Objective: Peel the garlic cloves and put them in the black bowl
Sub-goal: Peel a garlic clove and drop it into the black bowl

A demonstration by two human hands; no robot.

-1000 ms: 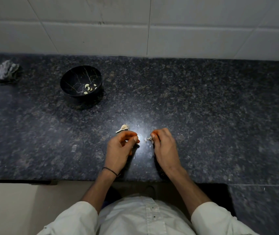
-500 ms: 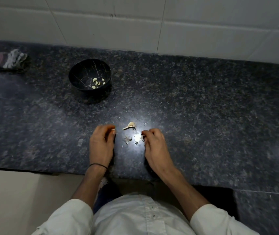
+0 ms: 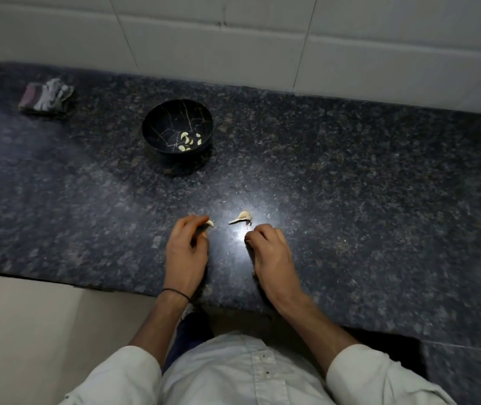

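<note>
The hands, close together a second ago, have parted. The left hand [image 3: 186, 249] pinches a garlic clove [image 3: 210, 223] at its fingertips. The right hand [image 3: 271, 252] rests curled on the counter [image 3: 379, 214]; whether it holds anything I cannot tell. A garlic skin [image 3: 242, 218] lies just beyond the hands. The black bowl [image 3: 157, 124], farther back, holds peeled cloves [image 3: 188, 141].

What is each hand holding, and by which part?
The left hand pinches a garlic clove by one end; on the right hand, curled fingers hide whether anything is held.
</note>
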